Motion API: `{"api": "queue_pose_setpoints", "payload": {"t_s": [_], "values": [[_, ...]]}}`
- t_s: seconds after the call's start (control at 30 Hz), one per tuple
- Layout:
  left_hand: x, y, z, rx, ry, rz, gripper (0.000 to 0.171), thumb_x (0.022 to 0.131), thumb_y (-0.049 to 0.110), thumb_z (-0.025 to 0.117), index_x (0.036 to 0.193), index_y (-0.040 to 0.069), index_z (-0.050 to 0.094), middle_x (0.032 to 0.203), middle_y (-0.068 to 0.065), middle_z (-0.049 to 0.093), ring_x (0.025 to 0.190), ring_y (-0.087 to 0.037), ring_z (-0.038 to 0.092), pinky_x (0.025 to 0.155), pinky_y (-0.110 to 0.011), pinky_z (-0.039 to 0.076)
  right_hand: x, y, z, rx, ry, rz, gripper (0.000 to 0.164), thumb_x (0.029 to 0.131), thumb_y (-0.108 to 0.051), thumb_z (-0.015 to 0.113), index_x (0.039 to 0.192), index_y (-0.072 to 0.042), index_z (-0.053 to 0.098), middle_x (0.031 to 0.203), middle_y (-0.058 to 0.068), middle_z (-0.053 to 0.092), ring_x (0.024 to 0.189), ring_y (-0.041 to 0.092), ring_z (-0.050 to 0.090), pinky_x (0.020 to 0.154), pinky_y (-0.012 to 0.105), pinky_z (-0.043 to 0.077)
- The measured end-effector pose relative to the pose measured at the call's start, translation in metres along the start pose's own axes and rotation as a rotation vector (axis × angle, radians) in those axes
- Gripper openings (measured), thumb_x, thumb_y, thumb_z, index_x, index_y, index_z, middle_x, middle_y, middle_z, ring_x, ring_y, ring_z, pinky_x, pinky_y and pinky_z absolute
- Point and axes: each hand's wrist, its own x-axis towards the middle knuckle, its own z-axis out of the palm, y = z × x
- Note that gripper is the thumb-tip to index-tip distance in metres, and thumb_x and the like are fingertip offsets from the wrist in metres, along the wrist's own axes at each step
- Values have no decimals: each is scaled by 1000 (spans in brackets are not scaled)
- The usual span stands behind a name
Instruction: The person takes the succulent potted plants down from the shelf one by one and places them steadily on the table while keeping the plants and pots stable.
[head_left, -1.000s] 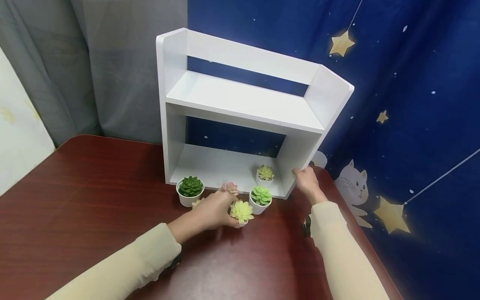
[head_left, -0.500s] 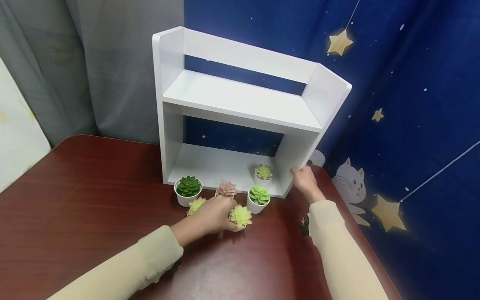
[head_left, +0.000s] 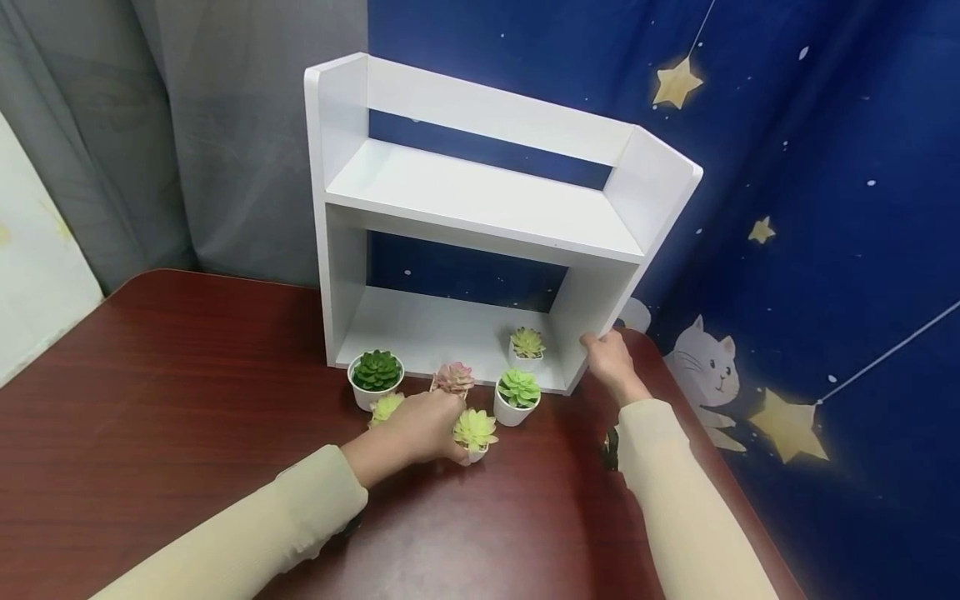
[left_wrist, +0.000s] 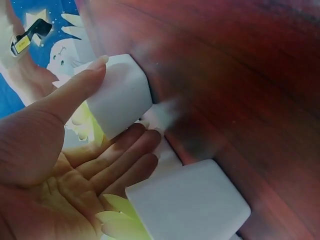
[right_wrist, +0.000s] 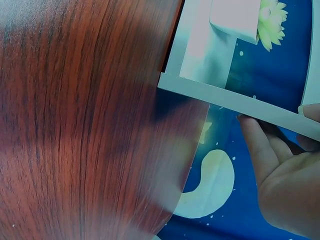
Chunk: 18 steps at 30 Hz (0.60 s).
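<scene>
My left hand (head_left: 420,425) pinches the white pot of a yellow-green succulent (head_left: 475,429), low over the table in front of the shelf. In the left wrist view my thumb lies on one side of that white pot (left_wrist: 120,95), with the fingers along the other. A second pale yellow succulent (head_left: 387,407) shows partly behind the left hand, and a pink one (head_left: 453,379) stands just beyond the fingers. My right hand (head_left: 617,367) grips the right side panel of the white shelf (head_left: 487,200); in the right wrist view, thumb and fingers straddle that panel (right_wrist: 225,97).
A dark green potted succulent (head_left: 377,372) stands at the shelf's front left, and a bright green one (head_left: 517,390) at its front right. Another small succulent (head_left: 527,343) sits inside the lower compartment. The reddish-brown table (head_left: 187,400) ends against curtains behind and to the right.
My left hand and the yellow-green succulent in it have shifted slightly left and toward me, uncovering more of the pink and pale yellow succulents. The right hand keeps its hold on the shelf panel.
</scene>
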Motion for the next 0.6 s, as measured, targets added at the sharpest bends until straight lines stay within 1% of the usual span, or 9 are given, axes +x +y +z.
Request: {"api": "queue_pose_setpoints", "payload": {"t_s": [0.13,0.3,0.43,0.6], "values": [[-1,2,-2,3,-12,-15,44,63,33,95,72,13,57,66,3,53,61,-18,52,58,-40,48,0,0,-1,-10,1,-2,54,106,-24,35,155,-3,34,154,25,46,139,45,49,114,60,40],[-1,3,-3,3,-22,-20,45,62,35,96,72,14,57,66,3,54,62,-18,52,58,-40,49,0,0,0,-10,3,-4,54,105,-23,35,155,-2,35,153,25,46,138,44,49,114,59,40],[-1,3,-3,6,-30,3,45,64,39,95,70,15,57,64,5,52,61,-15,49,57,-37,46,0,0,1,-3,5,-4,54,105,-23,36,154,-2,35,153,25,46,138,44,50,113,59,41],[-1,5,-7,38,-32,42,47,68,45,92,70,15,56,64,5,52,61,-13,47,57,-37,46,0,1,0,-2,4,-9,53,105,-23,36,154,-2,37,152,25,47,137,44,51,113,58,42]]}}
